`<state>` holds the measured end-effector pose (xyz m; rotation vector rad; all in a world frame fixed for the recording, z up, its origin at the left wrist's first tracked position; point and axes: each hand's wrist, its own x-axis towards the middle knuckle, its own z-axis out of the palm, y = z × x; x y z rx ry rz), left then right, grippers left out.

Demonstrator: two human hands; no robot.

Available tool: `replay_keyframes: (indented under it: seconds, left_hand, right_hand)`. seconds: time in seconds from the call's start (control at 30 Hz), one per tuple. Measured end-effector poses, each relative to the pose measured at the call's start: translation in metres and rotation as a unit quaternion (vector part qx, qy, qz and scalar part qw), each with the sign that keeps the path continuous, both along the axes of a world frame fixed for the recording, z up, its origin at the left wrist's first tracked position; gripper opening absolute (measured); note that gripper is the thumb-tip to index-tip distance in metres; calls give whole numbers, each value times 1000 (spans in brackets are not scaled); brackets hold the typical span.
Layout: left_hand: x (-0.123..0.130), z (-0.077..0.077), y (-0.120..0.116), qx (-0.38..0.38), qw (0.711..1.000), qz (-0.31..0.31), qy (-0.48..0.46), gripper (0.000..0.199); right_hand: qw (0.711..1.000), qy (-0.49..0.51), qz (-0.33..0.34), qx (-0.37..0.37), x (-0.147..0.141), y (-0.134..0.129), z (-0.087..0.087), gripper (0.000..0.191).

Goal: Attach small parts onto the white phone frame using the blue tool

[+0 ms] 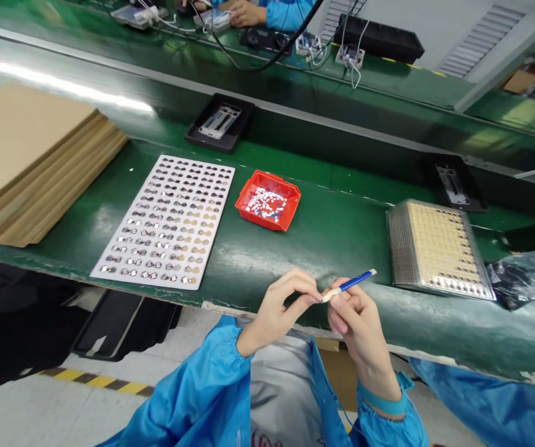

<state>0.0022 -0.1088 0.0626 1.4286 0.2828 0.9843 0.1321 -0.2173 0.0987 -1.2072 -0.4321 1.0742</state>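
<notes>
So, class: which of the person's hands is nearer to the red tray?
Left. The left hand sits almost directly below the red tray, while the right hand, holding the blue pen, is further to the right.

Glossy green bench top [332, 242], matt brown cardboard stack [29, 161], shiny red plastic bin [290, 214], smooth blue cloth sleeves [202, 397]

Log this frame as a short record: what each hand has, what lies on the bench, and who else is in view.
left hand: fingertips pinched at the pen's tip; any small part there is too small to tell
right hand: grip shut on the pen, blue with white ends
sheet: white, rows of small metal parts, left on the bench
red bin: small loose bits inside
tray stack: clear, at right
cardboard: stacked, far left
black tray: on the belt behind
co-worker's hand: far side, top
</notes>
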Motion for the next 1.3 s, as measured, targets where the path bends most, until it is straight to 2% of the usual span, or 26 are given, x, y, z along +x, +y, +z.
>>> replay_keyframes:
  seconds: [0.1, 0.2, 0.3, 0.37, 0.5, 0.7, 0.8, 0.9, 1.0, 1.13, 1.23, 1.3]
  left_hand:
    - [-1, 1, 5, 45, 999, 7, 1, 23]
    - [-2, 3, 2, 57, 996, 65, 25, 19]
    - [-5, 3, -5, 145, 979, 136, 44, 7]
    - [-8, 2, -6, 206, 964, 156, 57, 11]
    - [-14, 2, 1, 284, 945, 147, 67, 24]
    - [-17, 3, 15, 398, 896, 175, 89, 19]
    - [-19, 1, 17, 411, 892, 163, 89, 16]
    - [-23, 9, 23, 388, 904, 147, 100, 13]
    - [-21, 24, 46, 364, 912, 149, 118, 13]
    - [1, 36, 110, 387, 885, 172, 194, 16]
    - [21, 33, 161, 374, 864, 120, 314, 15]
    - [30, 30, 186, 365, 859, 75, 351, 16]
  right_hand:
    - [998, 48, 39, -7, 0, 0, -4, 55]
    - [998, 64, 24, 6, -6, 2, -8, 53]
    - [997, 71, -13, 13, -11, 5, -11, 53]
    - [996, 81, -24, 17, -14, 7, -12, 53]
    - [994, 106, -13, 30, -15, 8, -14, 49]
    - [991, 132, 11, 29, -20, 11, -17, 49]
    - [991, 129, 10, 19, -25, 14, -19, 51]
    - [993, 120, -11, 18, -25, 16, -19, 55]
    - [996, 61, -61, 24, -17, 16, -21, 58]
    - [987, -96, -130, 6, 3, 10, -27, 61]
    - [964, -197, -177, -26, 22, 1, -34, 67]
    - [949, -242, -189, -71, 35, -6, -41, 72]
